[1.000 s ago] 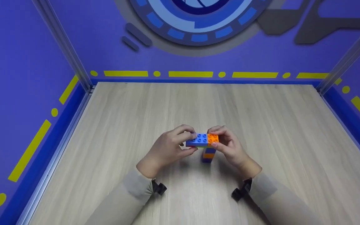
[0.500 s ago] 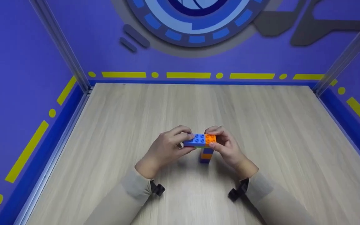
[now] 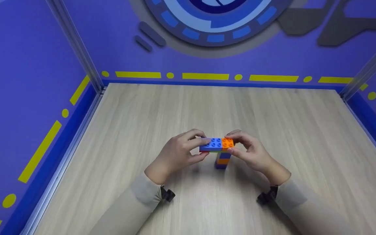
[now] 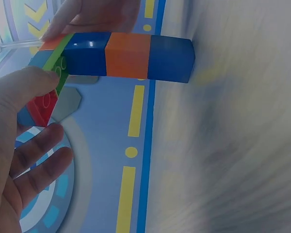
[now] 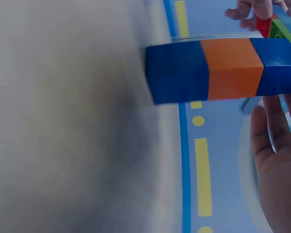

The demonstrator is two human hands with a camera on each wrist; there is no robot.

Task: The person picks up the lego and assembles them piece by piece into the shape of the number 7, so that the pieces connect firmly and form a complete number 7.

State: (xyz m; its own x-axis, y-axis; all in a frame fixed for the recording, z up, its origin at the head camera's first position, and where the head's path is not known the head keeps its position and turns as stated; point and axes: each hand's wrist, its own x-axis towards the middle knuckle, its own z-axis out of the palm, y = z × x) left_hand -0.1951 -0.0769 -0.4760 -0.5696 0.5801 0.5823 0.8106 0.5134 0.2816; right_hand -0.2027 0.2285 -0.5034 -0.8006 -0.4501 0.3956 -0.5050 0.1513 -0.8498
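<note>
Both hands hold one build of toy bricks. Its top row has a long blue toy brick (image 3: 213, 143) on the left and a square orange toy brick (image 3: 227, 143) on the right. Under that row lie a green brick (image 4: 58, 56) and a red brick (image 4: 42, 108). From the right end a column of blue, orange (image 5: 233, 68) and blue bricks points down to the tabletop. My left hand (image 3: 182, 150) pinches the row's left end, a finger on the studs and the thumb below. With thumb and fingers, my right hand (image 3: 253, 152) pinches the orange brick's end.
The wooden tabletop (image 3: 162, 111) is bounded by a blue back panel (image 3: 116, 58) and side panels with yellow dashes. Metal posts (image 3: 77, 42) stand at the back corners. A black wrist camera (image 3: 167, 194) sits at each cuff.
The head view has shifted a little, so hands and bricks appear farther right. My right hand sits slightly farther out on the orange brick, its fingers less wrapped over it. The left hand keeps its grip.
</note>
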